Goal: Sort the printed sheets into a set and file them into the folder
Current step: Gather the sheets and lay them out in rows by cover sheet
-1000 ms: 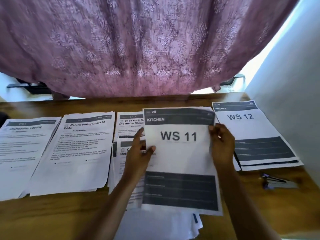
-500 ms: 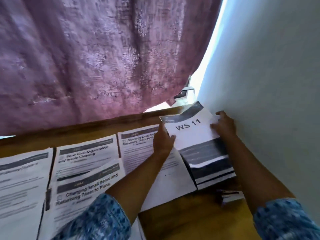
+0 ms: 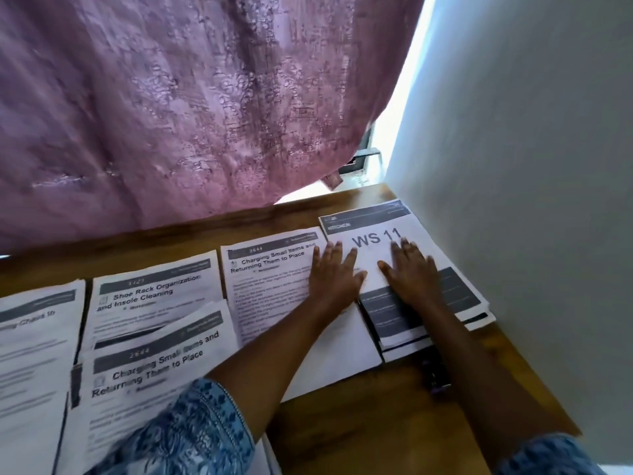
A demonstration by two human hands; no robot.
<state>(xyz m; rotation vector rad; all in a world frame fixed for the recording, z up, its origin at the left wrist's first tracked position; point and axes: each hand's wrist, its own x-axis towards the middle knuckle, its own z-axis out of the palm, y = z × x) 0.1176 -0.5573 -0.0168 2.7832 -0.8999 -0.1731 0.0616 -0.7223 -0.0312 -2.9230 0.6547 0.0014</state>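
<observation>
The "WS 11" sheet (image 3: 373, 231) lies on top of a small pile of printed sheets at the table's far right corner, next to the wall. My right hand (image 3: 412, 274) presses flat on it with straight fingers. My left hand (image 3: 334, 274) lies flat across the pile's left edge and the neighbouring "Charging Small Items" sheet (image 3: 270, 269). Further left lie a "Shoe Rack Organization" sheet (image 3: 154, 293), a second "Charging Small Items" sheet (image 3: 150, 368) and another sheet (image 3: 30, 337). No folder is visible.
The wooden table (image 3: 370, 423) ends against a white wall (image 3: 531, 200) on the right. A pink curtain (image 3: 188, 114) hangs behind the table. A small dark object (image 3: 436, 375) sits just in front of the right pile, partly hidden by my right forearm.
The "WS 11" sheet went from being held up in both hands to lying on the right pile. Both hands now press flat on it. The view has turned right.
</observation>
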